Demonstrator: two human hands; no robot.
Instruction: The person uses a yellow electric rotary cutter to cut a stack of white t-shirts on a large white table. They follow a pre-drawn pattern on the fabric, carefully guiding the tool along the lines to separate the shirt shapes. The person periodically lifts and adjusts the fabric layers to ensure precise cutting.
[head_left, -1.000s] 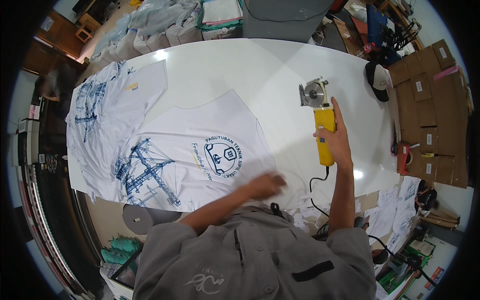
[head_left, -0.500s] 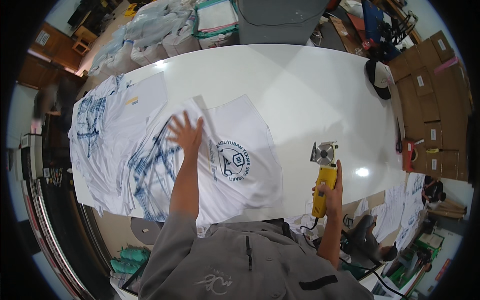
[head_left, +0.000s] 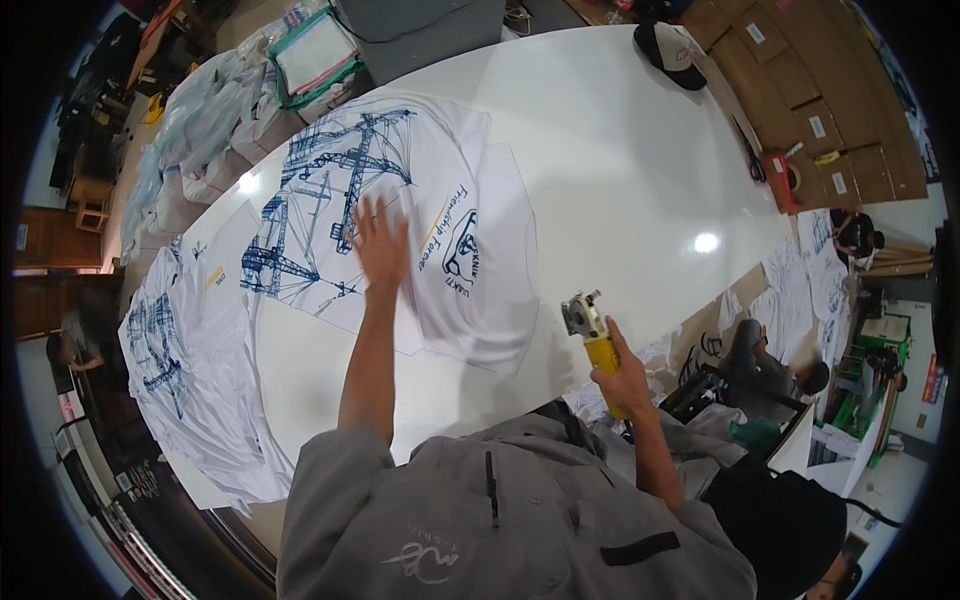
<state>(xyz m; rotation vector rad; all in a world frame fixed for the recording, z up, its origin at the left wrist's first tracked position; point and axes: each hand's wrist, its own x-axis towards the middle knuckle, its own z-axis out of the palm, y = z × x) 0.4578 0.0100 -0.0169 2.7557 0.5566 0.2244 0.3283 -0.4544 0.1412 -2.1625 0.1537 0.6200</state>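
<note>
A: What's far left, approx 8 o'clock?
B: Stack of printed white shirts on the white counter.
A: Left hand?
B: Grip released, fingers spread, palm flat on the white shirt w/ blue tower print, centre, toward 11 o'clock.
A: Right hand?
B: Grip clenched on yellow handle of the rotary cutter, at counter's near edge, approx 4 o'clock. Black cap lies at 1 o'clock.

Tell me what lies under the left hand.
The left hand lies flat on a white printed T-shirt with a blue tower graphic, spread on the white table. The hand covers part of the print; any layers beneath the shirt are hidden.
</note>
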